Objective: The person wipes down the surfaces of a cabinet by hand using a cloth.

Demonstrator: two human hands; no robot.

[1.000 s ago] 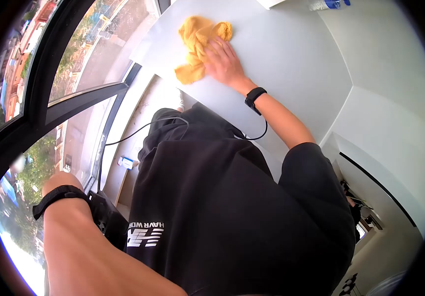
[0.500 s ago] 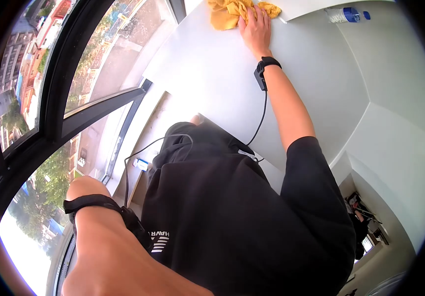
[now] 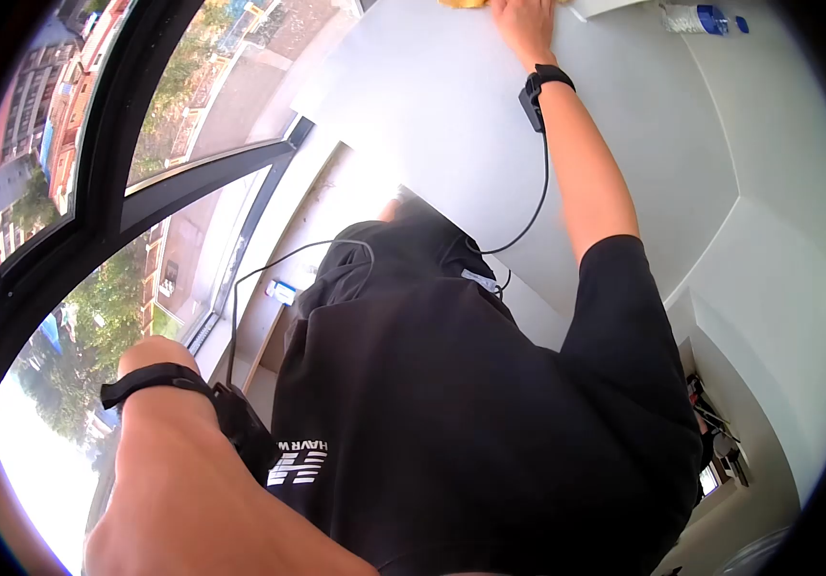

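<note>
My right hand reaches to the top edge of the view, on the pale, smooth surface. It holds a yellow cloth, of which only a small strip shows; my fingertips are cut off by the frame. A black device with a cable is strapped to my right wrist. Low at the left, near the window, is my left hand, seen foreshortened beyond a black wrist strap. Its fingers are hidden, and nothing is visible in it.
A clear bottle with a blue cap lies at the top right, near a white object's edge. Black window frames fill the left. A small blue-and-white item rests by the sill. Cables hang near my body.
My right hand and the yellow cloth have moved away over the surface, up to the top edge. The view has shifted, and more of the bottle shows at the top right.
</note>
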